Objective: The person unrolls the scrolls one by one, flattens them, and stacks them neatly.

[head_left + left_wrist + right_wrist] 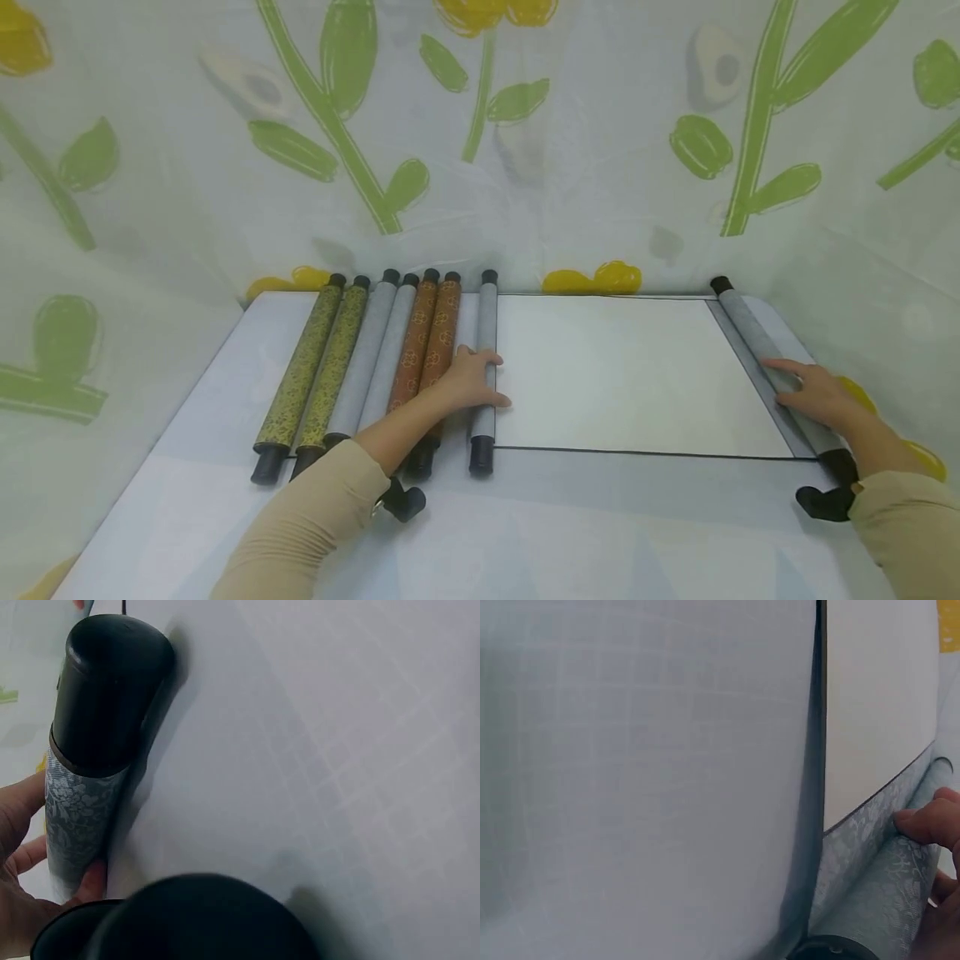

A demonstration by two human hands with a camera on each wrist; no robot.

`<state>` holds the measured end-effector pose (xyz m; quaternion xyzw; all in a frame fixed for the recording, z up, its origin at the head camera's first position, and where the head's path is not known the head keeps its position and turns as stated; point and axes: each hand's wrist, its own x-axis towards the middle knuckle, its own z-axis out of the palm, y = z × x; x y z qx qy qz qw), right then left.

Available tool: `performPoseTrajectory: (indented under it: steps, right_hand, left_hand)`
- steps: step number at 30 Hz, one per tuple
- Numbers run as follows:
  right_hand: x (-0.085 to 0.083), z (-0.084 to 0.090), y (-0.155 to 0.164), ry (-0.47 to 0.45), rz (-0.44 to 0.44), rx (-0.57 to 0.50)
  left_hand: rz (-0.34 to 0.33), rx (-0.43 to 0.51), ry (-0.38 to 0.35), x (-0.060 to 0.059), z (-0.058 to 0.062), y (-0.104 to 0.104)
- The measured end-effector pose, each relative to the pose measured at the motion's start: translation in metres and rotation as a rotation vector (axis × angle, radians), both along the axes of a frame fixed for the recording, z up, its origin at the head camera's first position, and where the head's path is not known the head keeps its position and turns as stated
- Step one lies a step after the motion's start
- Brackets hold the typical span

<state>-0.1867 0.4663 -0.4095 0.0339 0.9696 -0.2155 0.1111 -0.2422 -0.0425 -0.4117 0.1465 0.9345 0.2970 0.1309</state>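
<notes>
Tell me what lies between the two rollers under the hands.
In the head view, only the scroll's unrolled blank sheet spans from left roller to right roller.

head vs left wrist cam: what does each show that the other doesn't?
Head only: the right hand on the right roller, the unrolled white sheet, six rolled scrolls at left. Left wrist only: the floral pattern on the grey roller and its black end cap up close. Both: the left hand gripping the grey roller.
</notes>
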Motion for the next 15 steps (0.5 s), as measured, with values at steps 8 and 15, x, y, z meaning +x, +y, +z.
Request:
performPoseTrajectory:
  steps: [8, 15]
  right_hand:
    - [0.003, -0.001, 0.001, 0.057, -0.018, 0.0]
    - [0.008, -0.004, 0.012, 0.078, -0.029, 0.013]
  left_hand:
    - [-0.016, -0.055, 0.0, -0.003, 0.001, -0.001]
    - [-0.035, -0.018, -0.007, -0.003, 0.0, -0.006]
